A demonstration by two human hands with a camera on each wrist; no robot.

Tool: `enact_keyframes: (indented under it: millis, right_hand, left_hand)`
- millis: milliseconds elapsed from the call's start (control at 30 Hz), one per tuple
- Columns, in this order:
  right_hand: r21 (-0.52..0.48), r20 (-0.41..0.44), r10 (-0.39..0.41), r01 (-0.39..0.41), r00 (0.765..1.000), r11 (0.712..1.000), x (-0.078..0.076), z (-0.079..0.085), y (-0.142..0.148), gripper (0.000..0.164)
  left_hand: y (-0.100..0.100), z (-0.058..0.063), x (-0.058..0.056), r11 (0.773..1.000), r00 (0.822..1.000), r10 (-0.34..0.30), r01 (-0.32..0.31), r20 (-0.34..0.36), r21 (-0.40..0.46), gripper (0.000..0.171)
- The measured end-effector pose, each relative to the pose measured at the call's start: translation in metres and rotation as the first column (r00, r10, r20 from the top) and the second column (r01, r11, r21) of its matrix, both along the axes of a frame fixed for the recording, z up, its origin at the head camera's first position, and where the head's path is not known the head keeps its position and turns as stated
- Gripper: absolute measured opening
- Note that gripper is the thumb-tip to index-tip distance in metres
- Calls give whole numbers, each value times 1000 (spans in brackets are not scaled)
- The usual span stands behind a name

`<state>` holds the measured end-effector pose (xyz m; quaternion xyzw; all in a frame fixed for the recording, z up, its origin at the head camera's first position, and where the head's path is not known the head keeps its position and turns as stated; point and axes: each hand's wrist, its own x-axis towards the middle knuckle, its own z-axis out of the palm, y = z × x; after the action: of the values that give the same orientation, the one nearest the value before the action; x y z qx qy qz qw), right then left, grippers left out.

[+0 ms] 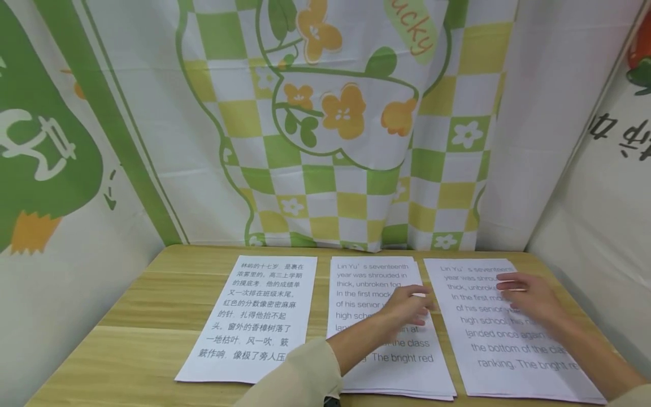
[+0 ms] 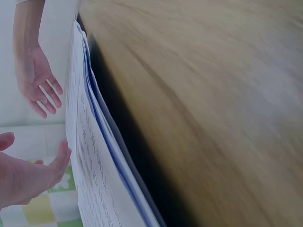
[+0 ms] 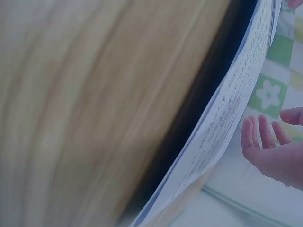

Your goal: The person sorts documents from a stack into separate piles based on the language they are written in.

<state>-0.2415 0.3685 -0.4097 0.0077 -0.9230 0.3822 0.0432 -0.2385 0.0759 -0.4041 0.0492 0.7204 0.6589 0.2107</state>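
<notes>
Left hand (image 1: 402,308) over middle paper stack (image 1: 363,297), right hand (image 1: 531,297) over right stack (image 1: 490,328), fingers (image 3: 266,132) apart, gripping nothing; stacks spaced, presumably to stay separate.

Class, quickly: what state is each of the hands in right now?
Left hand: open, holding nothing, above the middle papers.
Right hand: open, holding nothing, above the rightmost papers.
</notes>
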Motion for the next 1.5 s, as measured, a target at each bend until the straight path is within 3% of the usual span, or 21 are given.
enact_keyframes:
  millis: [500, 767, 1167, 1500]
  right_hand:
    - [-96, -4, 129, -129, 992, 987, 2, 2, -46, 41]
    - [-84, 18, 144, -143, 989, 986, 2, 5, -60, 39]
    - [-176, 51, 189, -177, 981, 968, -2, 7, -79, 41]
    - [-230, 78, 206, -183, 976, 956, -7, 3, -89, 46]
  left_hand:
    - [-37, -3, -5, 999, 999, 10, -12, -31, -46, 53]
    - [-51, -4, -7, 997, 997, 51, -54, -53, -49, 62]
    - [-82, -2, -10, 990, 991, 112, -117, -73, -73, 58]
    - [-96, 1, -13, 989, 989, 127, -132, -78, -66, 54]
